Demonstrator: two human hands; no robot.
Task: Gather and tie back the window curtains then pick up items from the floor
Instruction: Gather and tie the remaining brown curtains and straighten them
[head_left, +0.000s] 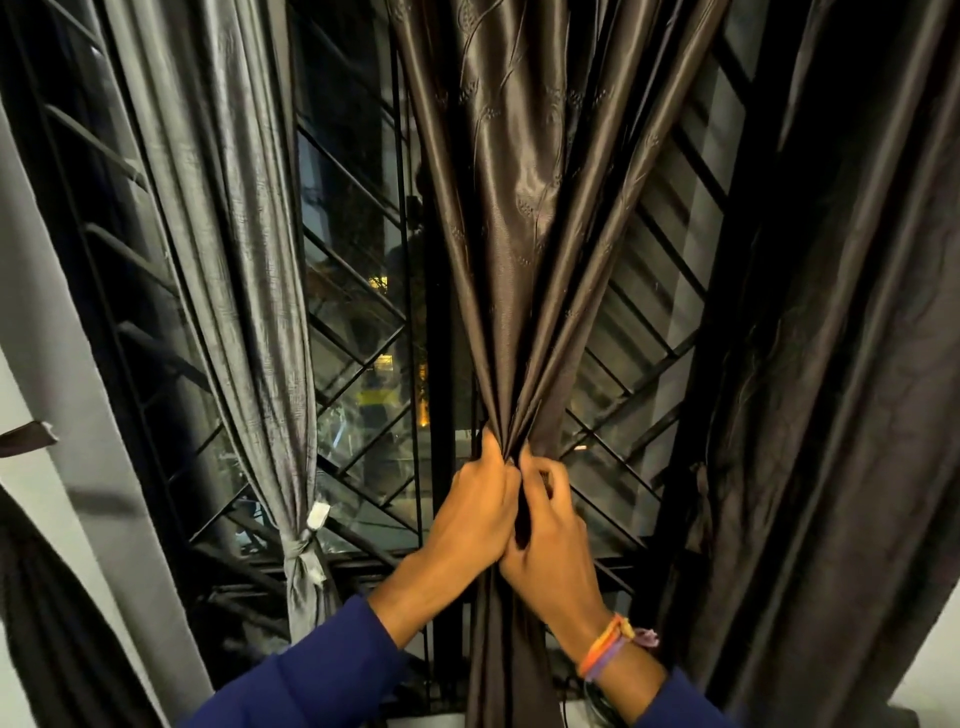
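Observation:
A shiny brown curtain (524, 218) hangs in the middle of the window, bunched into a narrow waist. My left hand (475, 512) grips the gathered folds from the left. My right hand (553, 538) grips them from the right, fingers curled into the fabric just below the waist. Both hands press together around the bundle. Below them the curtain falls straight down. A grey curtain (244, 249) at the left is knotted on itself low down (304, 558).
A dark curtain (831, 364) hangs loose at the right. Behind the curtains stands a window with a black diagonal metal grille (363, 332). A white wall (47, 364) runs along the left, with a dark cloth (57, 639) at the lower left.

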